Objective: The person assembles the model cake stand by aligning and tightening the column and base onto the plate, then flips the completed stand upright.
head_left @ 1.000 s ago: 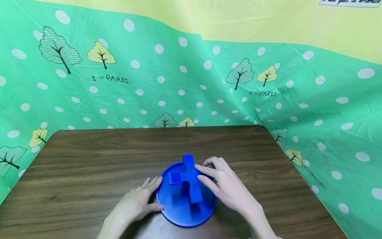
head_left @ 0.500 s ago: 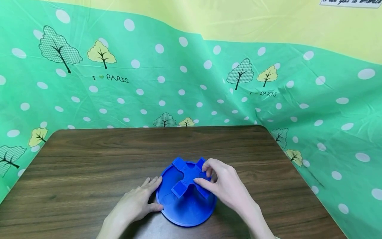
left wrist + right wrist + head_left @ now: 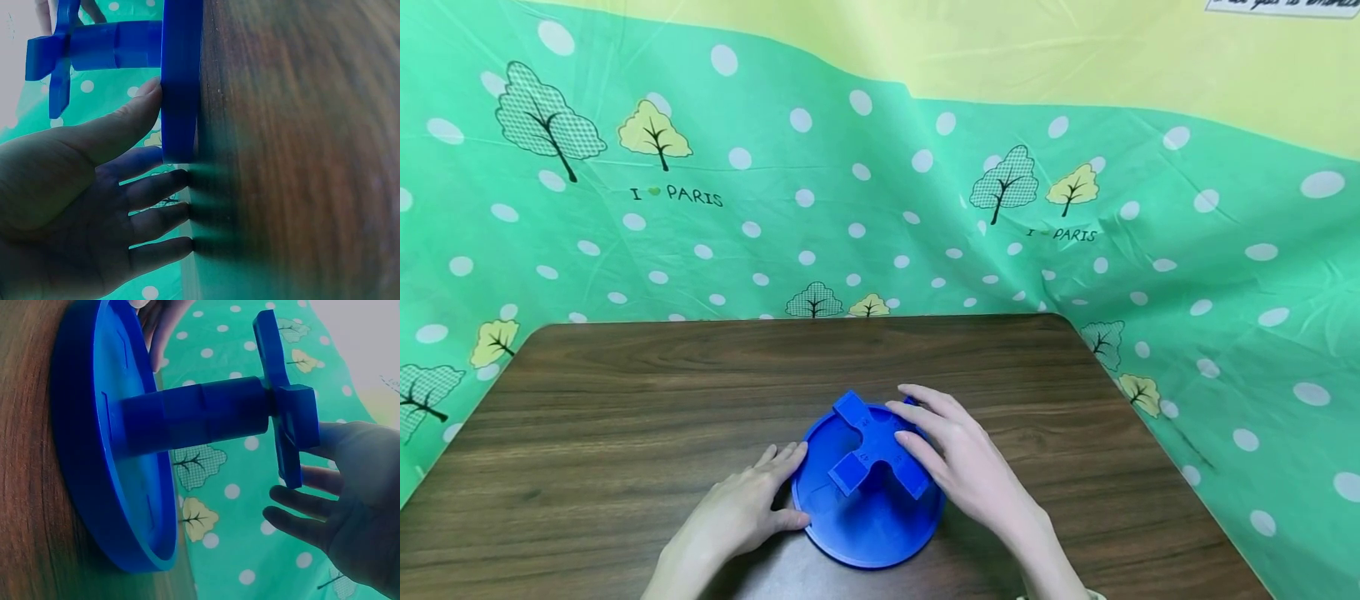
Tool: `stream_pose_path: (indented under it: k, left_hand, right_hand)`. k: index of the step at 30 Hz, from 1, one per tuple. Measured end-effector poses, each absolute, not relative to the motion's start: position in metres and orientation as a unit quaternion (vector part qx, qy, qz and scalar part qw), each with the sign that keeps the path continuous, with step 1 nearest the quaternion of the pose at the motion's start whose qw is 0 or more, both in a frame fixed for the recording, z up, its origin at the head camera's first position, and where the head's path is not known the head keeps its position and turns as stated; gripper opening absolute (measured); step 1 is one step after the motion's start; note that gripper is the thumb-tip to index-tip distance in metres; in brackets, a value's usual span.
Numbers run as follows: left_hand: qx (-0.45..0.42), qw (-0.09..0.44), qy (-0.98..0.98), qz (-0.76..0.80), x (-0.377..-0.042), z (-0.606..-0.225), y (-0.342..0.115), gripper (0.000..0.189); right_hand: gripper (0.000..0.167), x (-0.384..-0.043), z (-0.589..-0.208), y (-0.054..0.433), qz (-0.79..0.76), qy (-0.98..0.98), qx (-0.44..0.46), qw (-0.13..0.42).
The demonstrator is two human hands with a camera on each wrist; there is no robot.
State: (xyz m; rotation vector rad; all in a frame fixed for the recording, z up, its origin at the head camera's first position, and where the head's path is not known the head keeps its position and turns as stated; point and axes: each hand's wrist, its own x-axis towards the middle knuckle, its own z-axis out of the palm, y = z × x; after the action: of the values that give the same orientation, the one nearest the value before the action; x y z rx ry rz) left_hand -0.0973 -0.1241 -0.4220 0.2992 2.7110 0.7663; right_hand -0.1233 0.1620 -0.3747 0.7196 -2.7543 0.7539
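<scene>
A blue round base point(image 3: 868, 542) with a raised rim lies flat on the table. From its middle rises a thick blue post point(image 3: 194, 415), topped by a blue cross-shaped piece point(image 3: 880, 443). My left hand point(image 3: 741, 504) rests at the base's left edge, thumb on the rim and the other fingers straight beside it. At the cross's right side, my right hand point(image 3: 966, 458) has its fingers extended over one arm, which it partly covers. In the right wrist view, its fingers are spread near the cross; exact contact is hard to tell.
The dark wood-grain table point(image 3: 662, 400) extends around the base. Behind it and to the right hangs a green and yellow cloth point(image 3: 850, 208) with white dots and printed trees.
The cross has turned on its post between the first and second frames, then barely moved. My right hand's fingers have loosened from a pinch and straightened. The left hand stays put.
</scene>
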Motion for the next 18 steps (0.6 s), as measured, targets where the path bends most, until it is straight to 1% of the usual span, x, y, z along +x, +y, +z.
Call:
stream_pose_path:
  k: [5, 12, 18]
  left_hand:
    - [0.105, 0.152, 0.945, 0.269, -0.0971, -0.4224, -0.1245, 0.087]
    - [0.107, 0.149, 0.945, 0.271, -0.0970, -0.4222, -0.1247, 0.087]
    - [0.103, 0.153, 0.945, 0.270, -0.0974, -0.4217, -0.1242, 0.088]
  right_hand:
    - [0.039, -0.1237, -0.3761, 0.1627, 0.270, -0.926, 0.247, 0.091]
    - [0.036, -0.1235, -0.3749, 0.1643, 0.296, -0.921, 0.237, 0.089]
    - [0.034, -0.1232, -0.3701, 0.1680, 0.304, -0.923, 0.225, 0.071]
